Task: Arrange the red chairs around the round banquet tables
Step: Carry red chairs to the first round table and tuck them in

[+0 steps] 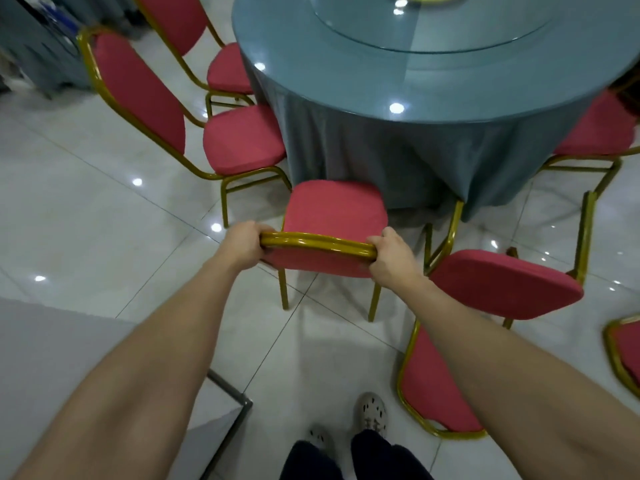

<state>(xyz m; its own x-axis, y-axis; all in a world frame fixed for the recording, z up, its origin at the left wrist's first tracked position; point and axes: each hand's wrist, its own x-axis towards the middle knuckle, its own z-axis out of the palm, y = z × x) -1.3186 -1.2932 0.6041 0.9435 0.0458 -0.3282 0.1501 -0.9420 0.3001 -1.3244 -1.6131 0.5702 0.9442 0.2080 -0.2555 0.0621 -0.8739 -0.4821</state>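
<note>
Both hands are wrapped round the gold top rail of one chair (335, 209), with the left hand (242, 244) at its left end and the right hand (390, 258) at its right end, fingers curled over the bar. The chair stands upright on the tiles, its seat facing the table (346, 109) and nearly touching the blue cloth (381, 157). I count six red chairs: this one, the left chair (242, 140), the far-left chair (173, 19), the right chair (602, 129), a tipped chair (505, 282) just beside the person's right forearm, and an edge chair (627, 348) cut off by the frame. One round table.
</note>
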